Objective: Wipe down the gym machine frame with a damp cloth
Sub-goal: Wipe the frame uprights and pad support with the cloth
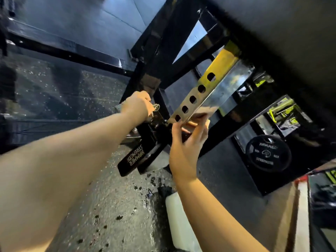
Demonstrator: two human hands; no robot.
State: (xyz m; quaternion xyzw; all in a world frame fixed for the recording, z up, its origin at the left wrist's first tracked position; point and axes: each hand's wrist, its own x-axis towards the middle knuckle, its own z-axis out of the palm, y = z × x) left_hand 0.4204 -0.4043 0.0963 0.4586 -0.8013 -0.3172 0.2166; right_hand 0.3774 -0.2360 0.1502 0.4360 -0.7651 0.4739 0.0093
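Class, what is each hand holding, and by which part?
The right hand pinches the holed metal bar by its lower end; left hand grips a shiny knob.

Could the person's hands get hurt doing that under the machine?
Maybe. The right hand pinches the end of the holed metal bar; if it slides, fingers could get squashed against the black frame. The left hand seems to grip a shiny knob; releasing it might drop the bar. The floor looks wet and slippery.

A black weight plate [269, 153] stands at right; a white block [180, 220] lies on the speckled floor [112, 206].
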